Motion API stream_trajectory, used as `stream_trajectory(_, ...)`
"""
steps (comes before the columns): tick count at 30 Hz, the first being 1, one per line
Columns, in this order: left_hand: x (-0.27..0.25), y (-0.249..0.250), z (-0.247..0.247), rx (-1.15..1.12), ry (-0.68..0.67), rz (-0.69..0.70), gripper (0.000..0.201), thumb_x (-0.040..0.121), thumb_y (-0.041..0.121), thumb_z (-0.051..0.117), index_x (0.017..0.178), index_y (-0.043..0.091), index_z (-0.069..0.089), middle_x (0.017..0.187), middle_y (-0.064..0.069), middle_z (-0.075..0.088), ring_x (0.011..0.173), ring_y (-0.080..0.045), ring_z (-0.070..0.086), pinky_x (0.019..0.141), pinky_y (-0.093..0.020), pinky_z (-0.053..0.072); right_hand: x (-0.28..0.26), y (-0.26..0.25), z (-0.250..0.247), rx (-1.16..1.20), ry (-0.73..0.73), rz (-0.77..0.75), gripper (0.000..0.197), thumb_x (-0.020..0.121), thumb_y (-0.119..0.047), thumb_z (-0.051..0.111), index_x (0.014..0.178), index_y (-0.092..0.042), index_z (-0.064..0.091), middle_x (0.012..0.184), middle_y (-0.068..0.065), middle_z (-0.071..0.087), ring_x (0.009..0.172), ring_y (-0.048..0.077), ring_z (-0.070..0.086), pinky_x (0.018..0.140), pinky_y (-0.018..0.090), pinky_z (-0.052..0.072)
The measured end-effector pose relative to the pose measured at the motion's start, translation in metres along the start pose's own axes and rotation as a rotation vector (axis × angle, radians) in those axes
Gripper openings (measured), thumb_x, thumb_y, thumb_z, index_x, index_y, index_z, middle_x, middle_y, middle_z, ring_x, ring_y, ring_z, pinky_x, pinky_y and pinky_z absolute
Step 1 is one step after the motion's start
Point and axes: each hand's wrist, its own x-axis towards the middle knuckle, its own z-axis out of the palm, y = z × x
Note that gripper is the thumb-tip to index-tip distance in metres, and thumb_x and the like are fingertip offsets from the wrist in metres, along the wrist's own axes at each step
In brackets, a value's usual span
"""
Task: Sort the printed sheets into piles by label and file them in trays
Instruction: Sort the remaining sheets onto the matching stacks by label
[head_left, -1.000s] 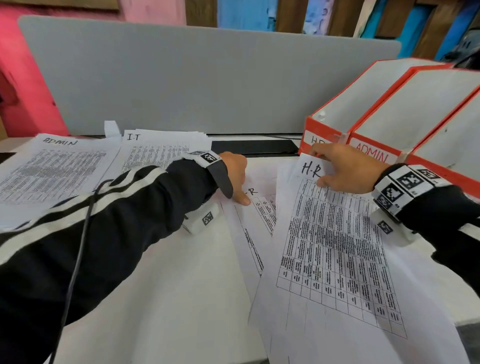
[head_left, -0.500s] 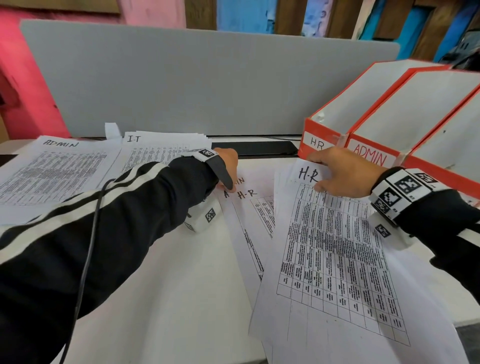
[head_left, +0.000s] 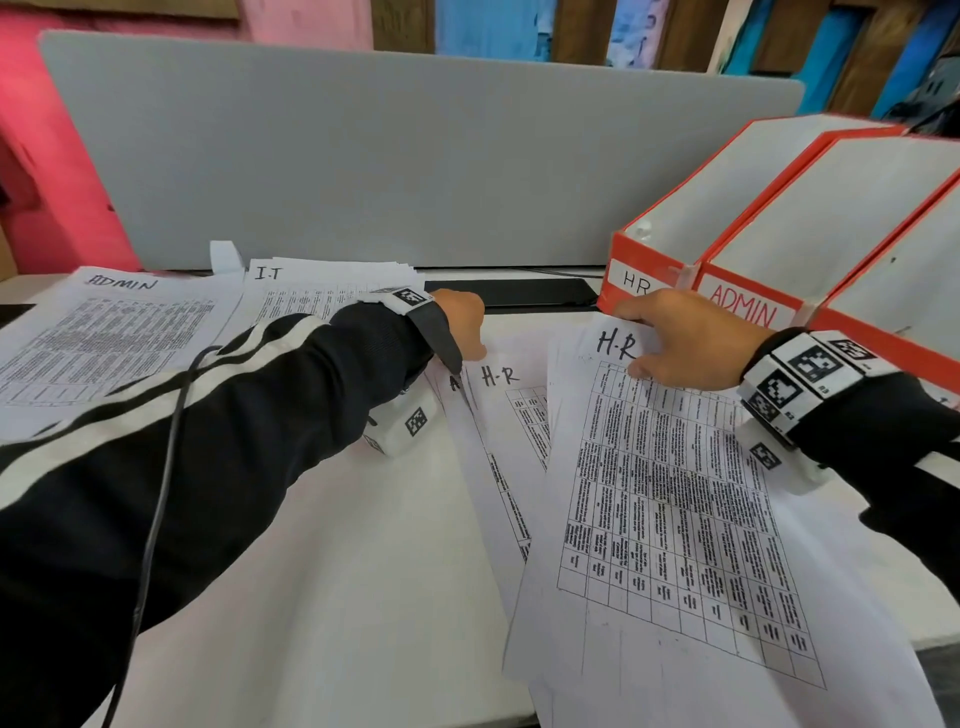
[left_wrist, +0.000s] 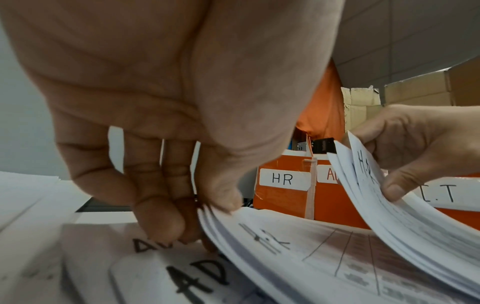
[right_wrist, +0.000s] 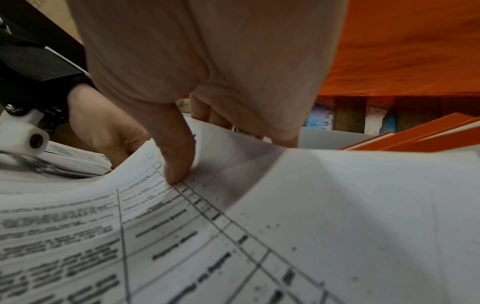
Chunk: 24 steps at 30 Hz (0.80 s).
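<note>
Right hand (head_left: 685, 338) fingers pinching H-R sheets (head_left: 670, 509), left hand (head_left: 462, 325) fingers gripping second H-R stack (left_wrist: 298, 246) corner

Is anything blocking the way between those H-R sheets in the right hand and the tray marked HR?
Nothing visible does. The right hand pinches the H-R sheets just in front of the HR tray, with no object between them.

The left hand (head_left: 460, 325) now sits farther back on the surface than a second ago, its grip pinching the lifted corner of the second H-R sheet (head_left: 498, 376), whose whole label shows. The right hand (head_left: 685, 340) has raised its H-R stack (head_left: 670, 509) slightly, uncovering the HR tray (head_left: 636, 280) label.
</note>
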Motion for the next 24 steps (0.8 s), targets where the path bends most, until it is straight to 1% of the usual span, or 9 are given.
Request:
stream_trajectory(2, -0.002, 0.004, -0.001, -0.04, -0.02, -0.006, 0.035, 0.093, 0.042, 0.067, 0.075, 0.011, 0.066, 0.067, -0.004, 0.062, 0.063, -0.019, 0.058, 0.067, -0.029, 0.055, 0.0, -0.001, 0.0, 0.002, -0.003, 0.0, 0.043, 0.085, -0.016, 0.083, 0.124, -0.023, 0.067, 0.12, -0.006, 0.072, 0.108, 0.019, 0.068, 0.092, 0.042, 0.059)
stream_trajectory(4, -0.005, 0.006, -0.002, -0.068, -0.038, 0.0, 0.039, 0.084, 0.046, 0.077, 0.095, 0.009, 0.074, 0.086, -0.004, 0.071, 0.08, -0.021, 0.067, 0.081, -0.033, 0.058, -0.001, -0.003, 0.0, 0.004, -0.005, -0.006, 0.044, 0.086, -0.015, 0.082, 0.127, -0.021, 0.066, 0.122, -0.005, 0.071, 0.11, 0.019, 0.067, 0.091, 0.038, 0.058)
stream_trajectory(6, -0.006, 0.007, -0.003, -0.064, 0.017, -0.008, 0.045, 0.082, 0.046, 0.079, 0.106, 0.008, 0.074, 0.095, -0.003, 0.07, 0.089, -0.022, 0.067, 0.082, -0.033, 0.055, -0.002, -0.005, 0.0, -0.003, -0.004, -0.006, 0.044, 0.087, -0.015, 0.081, 0.128, -0.02, 0.066, 0.123, -0.005, 0.071, 0.111, 0.019, 0.067, 0.091, 0.036, 0.057)
stream_trajectory(9, -0.006, 0.01, -0.002, -0.052, 0.084, -0.006, 0.046, 0.087, 0.045, 0.075, 0.11, 0.006, 0.072, 0.09, -0.003, 0.063, 0.093, -0.025, 0.065, 0.084, -0.034, 0.055, -0.003, -0.004, 0.0, -0.018, 0.001, -0.003, 0.045, 0.087, -0.017, 0.082, 0.128, -0.022, 0.066, 0.124, -0.005, 0.071, 0.113, 0.02, 0.068, 0.094, 0.04, 0.059)
stream_trajectory(15, -0.016, 0.006, -0.009, 0.033, 0.154, 0.007, 0.041, 0.07, 0.052, 0.087, 0.096, 0.023, 0.074, 0.093, 0.0, 0.071, 0.082, -0.025, 0.066, 0.077, -0.037, 0.059, -0.007, -0.005, -0.005, -0.024, 0.028, 0.001, 0.041, 0.087, -0.017, 0.081, 0.126, -0.015, 0.068, 0.124, 0.0, 0.071, 0.114, 0.024, 0.068, 0.096, 0.039, 0.056)
stream_trajectory(18, -0.018, 0.007, -0.01, -0.013, 0.246, 0.015, 0.035, 0.07, 0.045, 0.089, 0.093, 0.023, 0.074, 0.09, 0.0, 0.068, 0.084, -0.027, 0.065, 0.074, -0.036, 0.056, -0.007, -0.004, -0.006, -0.008, 0.021, -0.013, 0.036, 0.086, -0.019, 0.082, 0.12, -0.014, 0.073, 0.115, -0.001, 0.075, 0.105, 0.021, 0.071, 0.093, 0.042, 0.058)
stream_trajectory(21, -0.017, 0.007, -0.012, -0.095, 0.225, 0.032, 0.027, 0.076, 0.044, 0.085, 0.083, 0.022, 0.07, 0.083, 0.002, 0.061, 0.091, -0.028, 0.063, 0.076, -0.037, 0.055, -0.005, -0.006, -0.007, -0.016, 0.027, -0.034, 0.021, 0.086, -0.023, 0.082, 0.105, -0.016, 0.074, 0.102, -0.007, 0.073, 0.093, 0.016, 0.069, 0.088, 0.041, 0.059)
stream_trajectory(22, -0.016, 0.008, -0.012, -0.105, 0.212, 0.053, 0.026, 0.078, 0.043, 0.084, 0.075, 0.026, 0.065, 0.078, 0.005, 0.058, 0.09, -0.027, 0.061, 0.074, -0.036, 0.053, -0.003, -0.008, -0.007, -0.022, 0.048, -0.048, 0.021, 0.087, -0.025, 0.081, 0.104, -0.016, 0.073, 0.107, -0.006, 0.072, 0.098, 0.017, 0.068, 0.092, 0.042, 0.057)
stream_trajectory(24, -0.015, 0.012, -0.012, -0.134, 0.194, 0.136, 0.031, 0.081, 0.04, 0.082, 0.065, 0.027, 0.059, 0.067, 0.008, 0.056, 0.08, -0.022, 0.058, 0.069, -0.032, 0.046, -0.001, -0.013, -0.007, -0.053, 0.085, -0.069, 0.041, 0.088, -0.026, 0.081, 0.125, -0.014, 0.07, 0.138, -0.004, 0.062, 0.125, 0.019, 0.058, 0.109, 0.038, 0.046)
